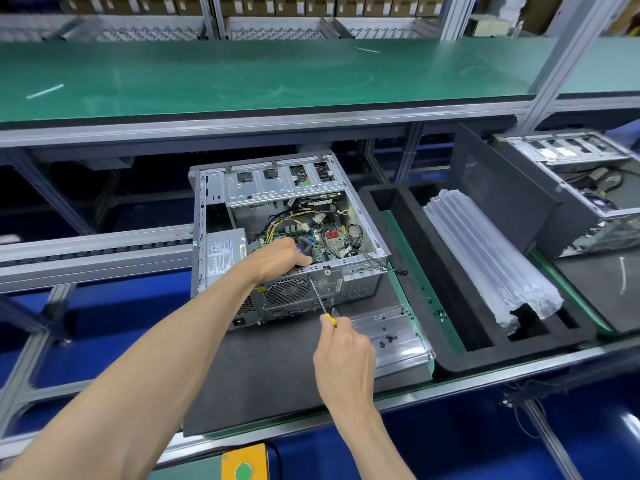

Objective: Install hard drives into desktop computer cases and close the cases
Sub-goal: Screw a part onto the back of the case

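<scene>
An open desktop case (221, 216) lies on its side on a dark mat, its motherboard and cables exposed and its rear panel facing me. My left hand (282, 259) grips the top edge of the rear panel, fingers curled over it. My right hand (343, 355) holds a yellow-handled screwdriver (320, 301) whose tip meets the rear panel's upper edge. A drive cage (277, 183) sits at the case's far end. A dark side panel (502, 195) leans upright to the right.
A clear plastic tray (394, 337) with several small black screws sits right of my right hand. Black foam packing (450, 282) holds a clear air-cushion wrap (491, 258). A second open case (581, 188) stands far right. A green shelf (277, 74) runs above.
</scene>
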`<state>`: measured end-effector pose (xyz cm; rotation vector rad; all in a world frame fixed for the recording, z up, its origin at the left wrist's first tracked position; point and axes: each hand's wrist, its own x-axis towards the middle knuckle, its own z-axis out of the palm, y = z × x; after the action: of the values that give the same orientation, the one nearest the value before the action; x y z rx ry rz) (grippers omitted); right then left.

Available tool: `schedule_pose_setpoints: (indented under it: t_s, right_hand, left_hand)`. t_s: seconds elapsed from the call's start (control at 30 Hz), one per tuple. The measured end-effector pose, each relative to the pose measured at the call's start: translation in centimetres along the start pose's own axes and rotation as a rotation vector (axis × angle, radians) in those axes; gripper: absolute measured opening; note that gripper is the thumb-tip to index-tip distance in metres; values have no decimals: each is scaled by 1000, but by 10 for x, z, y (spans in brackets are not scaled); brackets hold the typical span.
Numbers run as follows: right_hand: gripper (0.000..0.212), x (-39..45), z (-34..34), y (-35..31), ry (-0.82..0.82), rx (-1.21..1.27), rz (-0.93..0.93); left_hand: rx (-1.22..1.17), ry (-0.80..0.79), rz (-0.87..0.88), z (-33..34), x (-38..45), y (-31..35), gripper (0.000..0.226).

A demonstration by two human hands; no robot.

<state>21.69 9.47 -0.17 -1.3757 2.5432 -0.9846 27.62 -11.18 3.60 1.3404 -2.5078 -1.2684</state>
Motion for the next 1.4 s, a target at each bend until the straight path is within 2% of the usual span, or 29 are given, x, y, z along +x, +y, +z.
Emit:
schedule_pose_setpoints:
  t_s: [0.07,0.2,0.5,0.73,0.93,1.13,1.4]
  right_hand:
    - [31,0,0,0,-14,4,17]
    - [13,1,-2,1,-52,139,57]
    - [16,1,-7,2,-71,126,59]
    - [12,2,-9,1,-97,69,49]
    - [12,3,-9,2,-108,75,31]
    - [18,2,-7,3,-96,89,33]
    - [13,2,-5,4,-92,99,33]
  left_hand:
    - [2,4,0,0,0,0,49]
    - [-7,24,-3,1,2,1,50]
    - [-29,60,8,-2,2,-4,55]
    - [116,69,15,-5,6,-6,59]
    - [-89,139,67,-19,9,-15,63]
    - [-91,67,78,-26,8,-22,62]
    - [-62,44,69,-25,8,-15,62]
